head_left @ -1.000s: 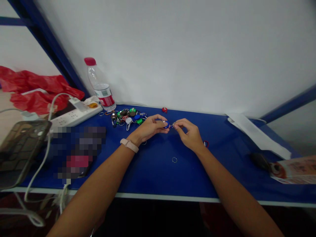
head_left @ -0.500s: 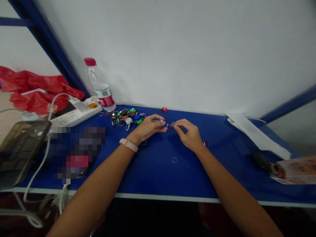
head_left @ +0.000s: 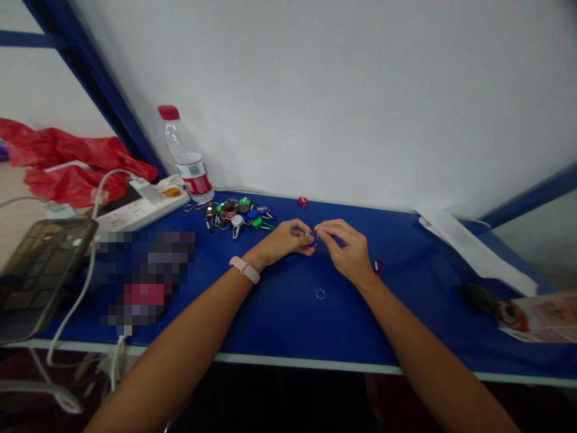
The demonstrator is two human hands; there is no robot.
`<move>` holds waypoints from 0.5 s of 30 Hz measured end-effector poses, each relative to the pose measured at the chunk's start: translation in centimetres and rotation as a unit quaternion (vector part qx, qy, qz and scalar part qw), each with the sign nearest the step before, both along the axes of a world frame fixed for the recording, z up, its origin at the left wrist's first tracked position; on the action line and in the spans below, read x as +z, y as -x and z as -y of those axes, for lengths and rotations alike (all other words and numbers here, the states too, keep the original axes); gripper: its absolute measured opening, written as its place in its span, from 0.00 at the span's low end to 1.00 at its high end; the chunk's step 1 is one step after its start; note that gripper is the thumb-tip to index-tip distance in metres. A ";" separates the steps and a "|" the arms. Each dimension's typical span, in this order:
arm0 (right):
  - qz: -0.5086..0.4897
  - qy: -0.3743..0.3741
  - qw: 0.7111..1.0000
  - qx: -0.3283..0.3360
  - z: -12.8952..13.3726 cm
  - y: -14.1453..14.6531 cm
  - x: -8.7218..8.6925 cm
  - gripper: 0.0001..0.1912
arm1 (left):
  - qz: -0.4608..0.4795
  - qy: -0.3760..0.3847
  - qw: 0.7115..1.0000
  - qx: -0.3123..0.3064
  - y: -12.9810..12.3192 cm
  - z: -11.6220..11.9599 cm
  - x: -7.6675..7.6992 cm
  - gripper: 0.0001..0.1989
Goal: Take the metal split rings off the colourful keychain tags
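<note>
My left hand (head_left: pixel 286 242) is closed on a small round blue retractable reel (head_left: pixel 312 239), mostly hidden by the fingers. Thumb and forefinger of my right hand (head_left: pixel 346 248) pinch a small metal ring (head_left: pixel 316 230) against the reel's edge. The fingertips of both hands almost meet above the blue table. Below them lies a loose split ring (head_left: pixel 320 294). A red carabiner (head_left: pixel 378 267) rests by my right wrist. Left of my hands is a pile of coloured reels (head_left: pixel 244 209) with clips and rings. One red reel (head_left: pixel 302 201) sits alone near the wall.
A water bottle (head_left: pixel 193 165) stands at the back left beside a white power strip (head_left: pixel 130 215). A phone (head_left: pixel 42 276) and cables lie left. White folded paper (head_left: pixel 478 252), a dark blurred object (head_left: pixel 476 297) and a printed packet (head_left: pixel 541 316) lie right.
My left hand has moved right and slightly down, bringing the blue reel up to the ring in my right hand. The view has shifted slightly, uncovering more of the red carabiner.
</note>
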State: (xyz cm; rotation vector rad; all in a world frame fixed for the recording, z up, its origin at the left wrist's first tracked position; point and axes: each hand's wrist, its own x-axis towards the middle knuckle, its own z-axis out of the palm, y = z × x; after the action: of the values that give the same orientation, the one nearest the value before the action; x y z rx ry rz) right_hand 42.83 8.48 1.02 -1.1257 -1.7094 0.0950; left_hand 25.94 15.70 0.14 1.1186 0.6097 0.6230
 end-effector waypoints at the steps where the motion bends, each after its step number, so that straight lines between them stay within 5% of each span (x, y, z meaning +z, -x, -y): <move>1: -0.001 0.002 1.000 0.003 0.0 0.1 0.0 0.07 | -0.001 -0.003 1.000 0.002 0.0 0.0 -0.1 0.15; 15: 0.039 -0.012 0.999 0.023 0.0 0.3 -0.3 0.10 | -0.033 -0.097 0.995 0.012 0.0 -0.3 0.0 0.15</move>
State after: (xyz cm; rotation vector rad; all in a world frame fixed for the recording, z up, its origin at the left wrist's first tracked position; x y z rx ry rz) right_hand 42.56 8.48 0.74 -1.0854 -1.8009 0.0595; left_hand 25.94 16.04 0.12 1.3195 0.6302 0.6778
